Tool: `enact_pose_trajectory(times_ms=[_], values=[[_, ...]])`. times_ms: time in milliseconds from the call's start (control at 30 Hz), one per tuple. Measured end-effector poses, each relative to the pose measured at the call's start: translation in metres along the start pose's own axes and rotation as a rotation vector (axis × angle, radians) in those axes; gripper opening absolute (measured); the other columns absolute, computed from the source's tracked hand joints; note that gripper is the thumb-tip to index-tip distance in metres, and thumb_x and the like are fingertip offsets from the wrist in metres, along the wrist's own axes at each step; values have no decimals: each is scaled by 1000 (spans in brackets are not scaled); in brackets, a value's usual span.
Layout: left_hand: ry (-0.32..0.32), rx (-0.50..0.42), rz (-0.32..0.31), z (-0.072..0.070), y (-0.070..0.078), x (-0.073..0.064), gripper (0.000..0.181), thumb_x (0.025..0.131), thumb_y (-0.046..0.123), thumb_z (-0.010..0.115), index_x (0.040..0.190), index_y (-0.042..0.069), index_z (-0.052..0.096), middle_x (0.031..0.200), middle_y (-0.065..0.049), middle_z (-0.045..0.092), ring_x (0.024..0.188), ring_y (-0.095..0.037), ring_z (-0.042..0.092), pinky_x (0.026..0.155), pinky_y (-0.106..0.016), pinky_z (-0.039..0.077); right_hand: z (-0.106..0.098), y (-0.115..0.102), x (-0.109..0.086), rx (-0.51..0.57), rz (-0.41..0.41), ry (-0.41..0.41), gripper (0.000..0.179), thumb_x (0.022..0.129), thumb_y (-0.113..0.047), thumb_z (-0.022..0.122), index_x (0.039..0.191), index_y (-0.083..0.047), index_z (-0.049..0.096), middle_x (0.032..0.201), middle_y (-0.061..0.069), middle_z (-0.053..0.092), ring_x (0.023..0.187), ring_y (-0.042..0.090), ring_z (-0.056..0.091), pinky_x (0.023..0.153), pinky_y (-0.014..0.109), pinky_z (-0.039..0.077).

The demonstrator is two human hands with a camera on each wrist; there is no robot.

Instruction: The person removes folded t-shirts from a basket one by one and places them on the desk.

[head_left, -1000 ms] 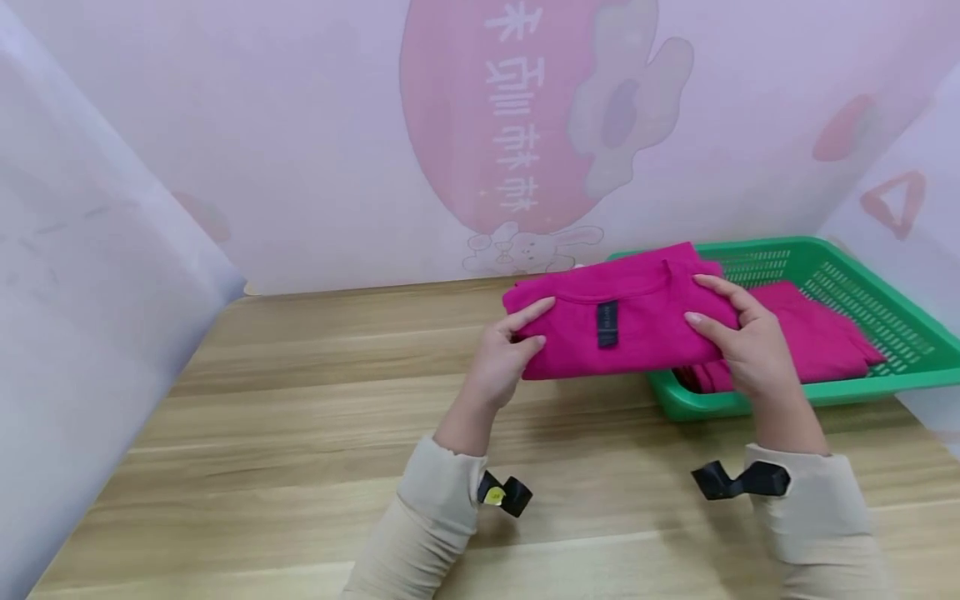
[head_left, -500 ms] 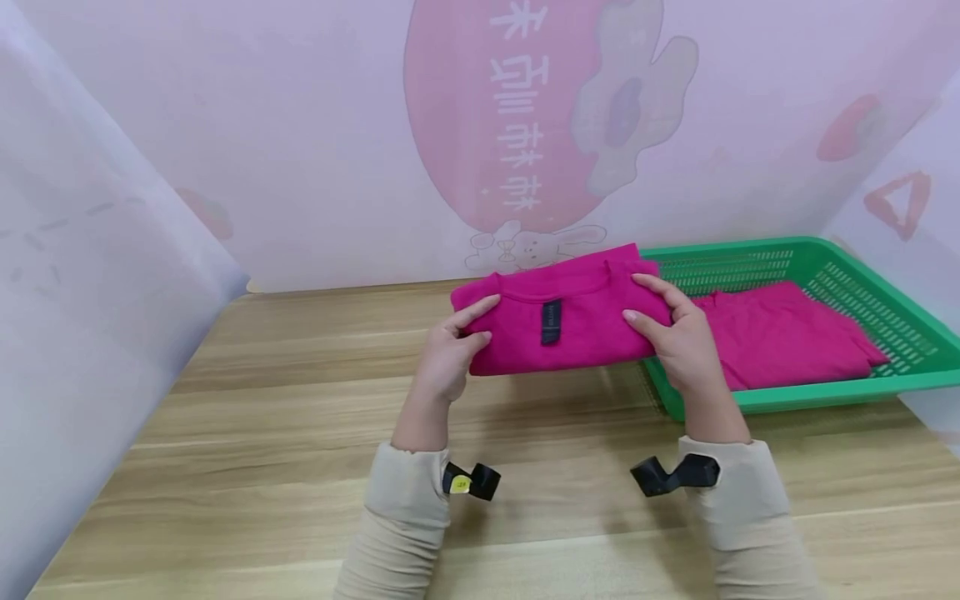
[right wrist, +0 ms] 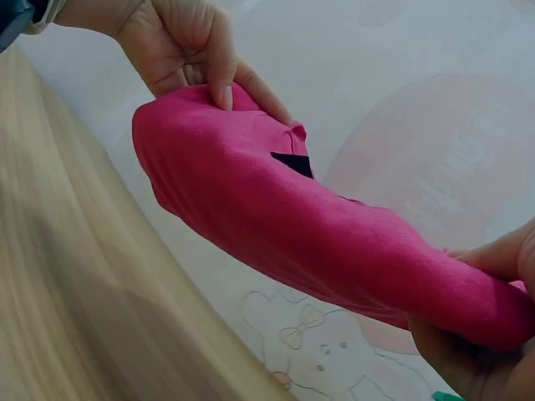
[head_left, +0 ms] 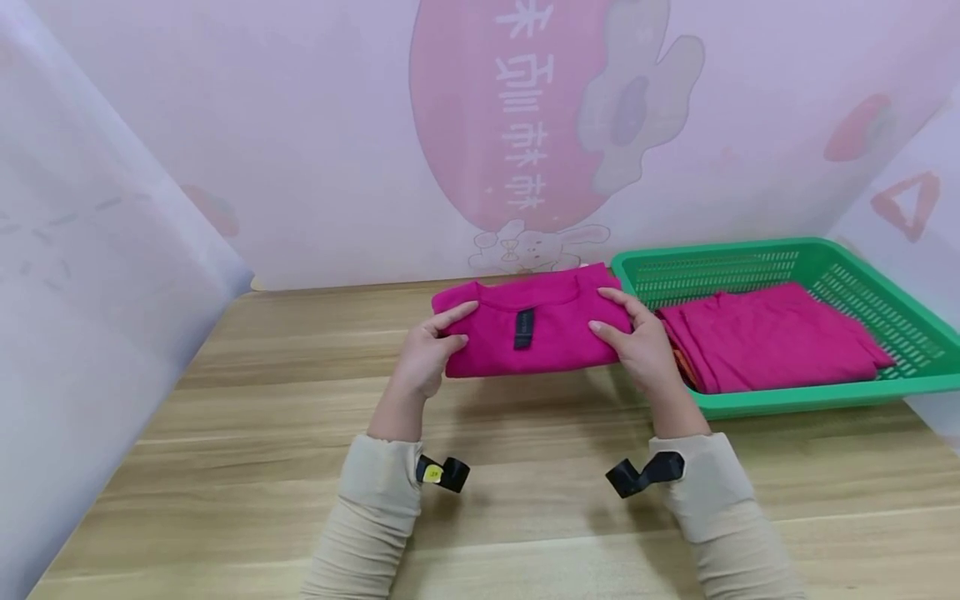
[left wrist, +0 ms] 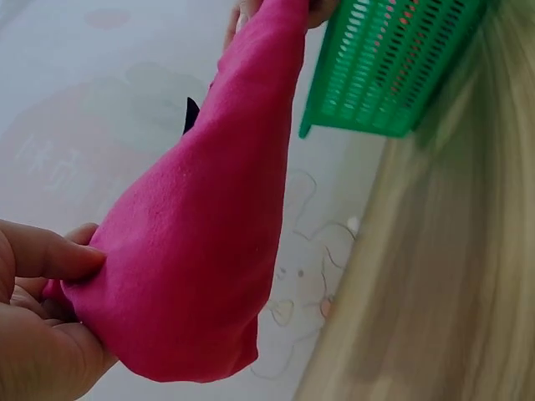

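Note:
A folded magenta shirt (head_left: 555,337) with a round neckline and a dark neck label (head_left: 524,328) is held up between both hands. At its left end my left hand (head_left: 429,354) pinches it, thumb and fingers showing on the upper face. The right hand (head_left: 637,342) grips the opposite end in the same way. From the left wrist, the shirt's lower fold (left wrist: 201,259) bulges toward the camera. In the right wrist view, the shirt (right wrist: 276,209) stretches between the two hands, clear of the wooden table (right wrist: 75,276).
To the right stands a green perforated basket (head_left: 795,403), with folded magenta clothing (head_left: 780,337) inside and an orange-brown edge of cloth showing at its left. A printed wall (head_left: 330,150) closes off the back of the wooden tabletop (head_left: 300,400).
Both hands have carried the shirt leftward, from overlapping the basket to left of it. More of the basket and the clothing inside now shows.

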State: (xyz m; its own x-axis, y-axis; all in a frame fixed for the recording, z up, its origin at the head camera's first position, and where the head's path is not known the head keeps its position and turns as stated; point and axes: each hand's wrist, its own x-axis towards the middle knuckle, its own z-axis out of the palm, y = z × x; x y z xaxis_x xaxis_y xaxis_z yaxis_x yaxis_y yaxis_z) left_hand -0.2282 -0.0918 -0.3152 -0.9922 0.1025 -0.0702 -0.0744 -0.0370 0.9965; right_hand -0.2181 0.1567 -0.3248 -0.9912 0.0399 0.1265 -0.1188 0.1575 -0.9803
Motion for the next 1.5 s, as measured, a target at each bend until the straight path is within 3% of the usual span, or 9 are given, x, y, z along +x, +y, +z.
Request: enact_pose_trajectory(times_ms=[233, 600, 833, 1100, 1500], values=[[22, 46, -62, -13, -8, 10, 47, 82, -10, 43, 122, 14, 52, 133, -7, 32, 111, -23, 40, 86, -36, 39, 17, 12, 11, -13, 40, -15, 48, 83, -9, 57, 128, -10, 40, 130, 13, 34, 108, 24, 40, 86, 34, 37], [71, 168, -154, -30, -27, 35, 48, 82, -9, 43, 121, 18, 53, 135, -8, 28, 118, -23, 31, 91, -35, 34, 42, 51, 41, 12, 116, -12, 46, 82, -7, 58, 126, -9, 44, 134, 12, 30, 115, 25, 34, 92, 37, 31], [94, 223, -162, -36, -45, 50, 49, 81, -9, 43, 121, 17, 53, 135, -9, 27, 115, -22, 32, 88, -34, 36, 52, 72, 53, 42, 151, -4, 46, 82, -4, 57, 125, -7, 44, 136, 12, 27, 120, 25, 28, 96, 35, 26], [75, 304, -162, -37, -51, 58, 50, 81, -9, 42, 124, 16, 50, 136, -10, 26, 117, -22, 29, 89, -34, 35, 53, 81, 62, 13, 207, -6, 46, 82, -4, 56, 126, -6, 42, 138, 12, 24, 124, 24, 22, 98, 35, 21], [103, 435, -180, -38, -66, 69, 50, 80, -8, 43, 123, 16, 51, 136, -11, 27, 118, -21, 26, 81, -27, 36, 48, 92, 66, -114, 222, -56, 47, 83, -13, 58, 127, -7, 42, 139, 10, 22, 126, 24, 17, 100, 36, 15]])
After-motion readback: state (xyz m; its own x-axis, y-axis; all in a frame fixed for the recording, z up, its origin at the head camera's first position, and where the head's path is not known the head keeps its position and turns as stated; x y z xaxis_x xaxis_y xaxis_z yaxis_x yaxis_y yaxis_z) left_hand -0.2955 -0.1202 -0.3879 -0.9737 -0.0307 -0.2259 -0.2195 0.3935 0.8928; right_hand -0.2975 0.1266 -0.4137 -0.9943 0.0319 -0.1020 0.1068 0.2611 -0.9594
